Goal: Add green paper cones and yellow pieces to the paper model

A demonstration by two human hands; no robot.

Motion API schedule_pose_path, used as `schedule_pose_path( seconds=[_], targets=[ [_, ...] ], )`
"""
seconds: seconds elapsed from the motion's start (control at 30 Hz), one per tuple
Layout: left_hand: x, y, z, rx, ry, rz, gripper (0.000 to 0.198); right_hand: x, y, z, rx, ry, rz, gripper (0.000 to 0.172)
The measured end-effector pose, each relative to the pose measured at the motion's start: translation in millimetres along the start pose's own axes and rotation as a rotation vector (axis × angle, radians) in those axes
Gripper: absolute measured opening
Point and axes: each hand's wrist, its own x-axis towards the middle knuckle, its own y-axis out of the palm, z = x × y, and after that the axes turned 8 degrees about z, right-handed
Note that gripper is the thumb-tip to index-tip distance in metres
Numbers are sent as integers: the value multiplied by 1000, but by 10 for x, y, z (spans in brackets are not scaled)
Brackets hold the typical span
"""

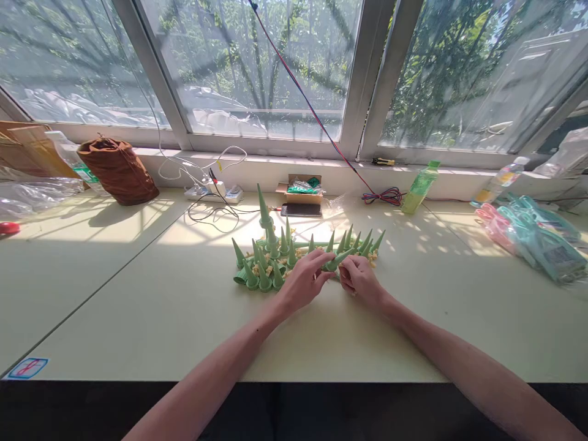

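Note:
Several green plastic cones (264, 269) stand and lie in a cluster on the pale table (138, 306), with small yellow pieces (373, 260) scattered among them. A tall stack of nested cones (264, 211) rises at the back of the cluster. My left hand (305, 278) and my right hand (361, 278) meet at the front of the cluster. Both pinch one green cone (337, 260) that lies tilted between them, its tip pointing up and right. The fingers of both hands are curled.
Behind the cones lie a dark phone (301, 210), a small cardboard box (303, 190), a power strip (214, 195) with cables and a red-black wire coil (383, 197). A green bottle (420, 187) stands right. A brown bag (118, 170) sits left, pastel packages (533, 236) far right.

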Motion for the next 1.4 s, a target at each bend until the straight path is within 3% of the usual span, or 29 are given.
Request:
schedule_pose_path(
  seconds=[0.3, 0.67, 1.03, 1.27, 1.4],
  targets=[
    [-7, 38, -17, 14, -137, -42, 40, 34, -3, -11, 60, 74, 14, 44],
    [-21, 38, -43, -90, -150, -59, 45, -13, 36, -6, -14, -57, -31, 47],
    [7, 72, -32, -591, -362, -29, 63, 1, -13, -60, -477, -219, -118, 44],
    [1, -23, -44, -717, -414, 76, 64, 3, -38, -42, -690, -305, -131, 40],
    [3, -56, -58, -785, -363, 133, 63, -10, -28, -6, -690, -312, -148, 40]
  ],
)
